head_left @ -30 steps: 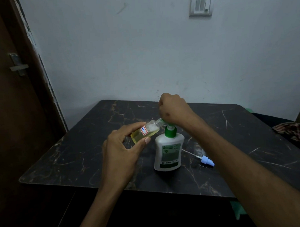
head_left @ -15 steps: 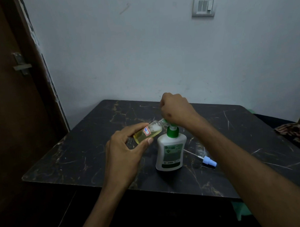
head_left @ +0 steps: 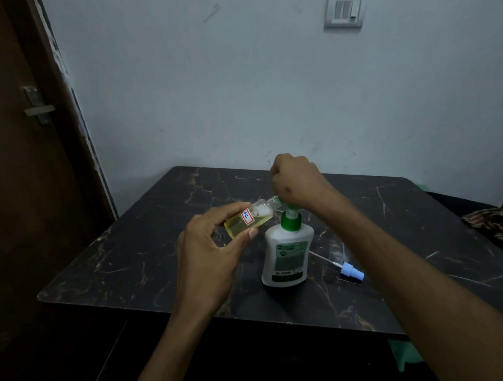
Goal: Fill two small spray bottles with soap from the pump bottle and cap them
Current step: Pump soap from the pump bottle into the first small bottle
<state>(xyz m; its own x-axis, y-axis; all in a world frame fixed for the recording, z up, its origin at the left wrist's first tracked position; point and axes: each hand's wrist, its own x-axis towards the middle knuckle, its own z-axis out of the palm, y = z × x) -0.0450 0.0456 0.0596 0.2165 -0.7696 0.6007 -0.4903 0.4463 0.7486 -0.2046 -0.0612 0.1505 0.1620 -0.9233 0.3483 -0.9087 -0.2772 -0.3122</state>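
A white pump bottle (head_left: 286, 254) with a green collar stands upright near the middle of the black table (head_left: 127, 266). My right hand (head_left: 297, 183) is a closed fist sitting on top of its green pump head, which is mostly hidden. My left hand (head_left: 209, 248) grips a small clear spray bottle (head_left: 247, 220), uncapped and tilted, with its mouth at the pump's green spout (head_left: 279, 201). Yellowish soap and some white foam are inside it. A light blue spray cap (head_left: 351, 272) with its thin dip tube lies on the table to the right of the pump bottle. No second spray bottle is in view.
The table stands against a pale wall with a switch plate (head_left: 345, 10) high up. A dark door with a latch (head_left: 38, 108) is at the left. Patterned cloth (head_left: 491, 224) lies past the table's right edge.
Both hands and both bottles stay where they were. Only the view has shifted slightly.
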